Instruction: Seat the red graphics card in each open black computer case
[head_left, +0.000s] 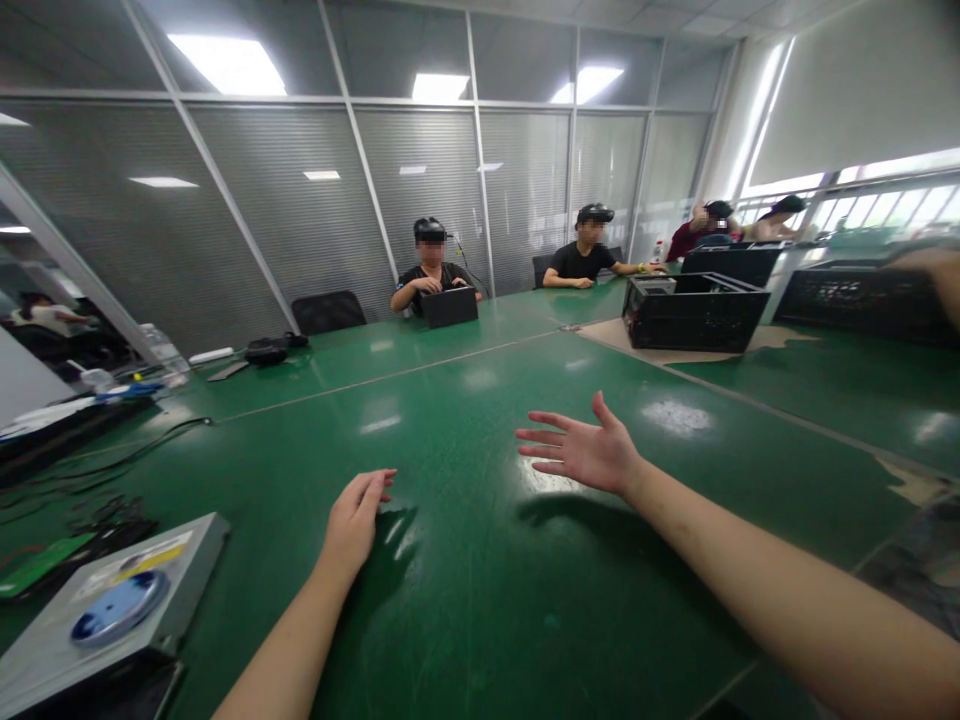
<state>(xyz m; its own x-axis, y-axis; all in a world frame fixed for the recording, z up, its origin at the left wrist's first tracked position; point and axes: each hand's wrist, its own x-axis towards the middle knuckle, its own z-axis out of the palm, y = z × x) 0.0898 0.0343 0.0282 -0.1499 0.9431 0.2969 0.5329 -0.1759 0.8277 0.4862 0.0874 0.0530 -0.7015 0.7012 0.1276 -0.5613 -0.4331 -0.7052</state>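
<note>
Over the green tabletop (450, 560) my right hand (577, 445) is held palm up, its fingers spread and nothing in it. My left hand (358, 520) hovers lower and to the left, seen from the thumb side. Its fingers reach to the right, partly hidden behind the thumb, and no object shows in it. Both hands are apart from each other and cast shadows on the table. Nearest to my left hand is a silver metal disc drive (142, 570), with a round blue thing (120, 608) lying on top.
A green circuit board (45, 565) and black cables (112, 515) lie at the left. An open black computer case (694, 315) stands on cardboard (600, 335) at the back right. Several people sit around the table; one person (435, 270) handles a black box (450, 307).
</note>
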